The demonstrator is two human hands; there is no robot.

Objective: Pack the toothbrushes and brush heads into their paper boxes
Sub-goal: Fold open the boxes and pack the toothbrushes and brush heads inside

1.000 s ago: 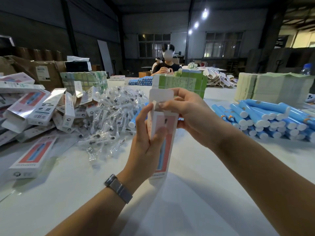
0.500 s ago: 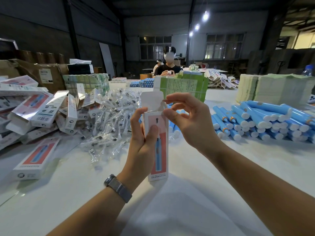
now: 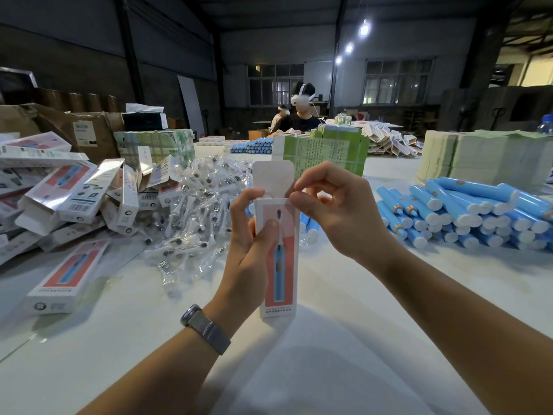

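A packer stands a paper box (image 3: 279, 259) upright at the centre of a white table (image 3: 344, 339), its lid flap (image 3: 272, 178) raised toward twelve o'clock so the mouth stays open. The left hand (image 3: 251, 253) wraps round the box from the nine o'clock side, thumb pressed across the printed front and fingers curled behind — a grip that keeps the carton square and steady while its top is worked. The right hand (image 3: 338, 211), coming in from three o'clock, has thumb and forefinger drawn together in a pinch at the upper right corner of the mouth, apparently on a small side tab; whether anything lies between the fingertips cannot be told. The remaining fingers are loosely curled above.

The supplies are ranged within reach. At three o'clock lies a stack of blue toothbrush handles (image 3: 466, 211), all lying the same way for quick picking. At ten to eleven o'clock sprawls a heap of brush heads in clear wrappers (image 3: 194, 205), and beyond it at nine o'clock a tumble of paper boxes (image 3: 68, 193), many with open ends. One more box (image 3: 68, 274) lies flat at eight o'clock. Whether the held carton already has its contents is hidden — the mouth faces away from the camera.

At twelve o'clock, across the table, another worker in a headset (image 3: 300, 115) sits behind green bundles (image 3: 323, 148).
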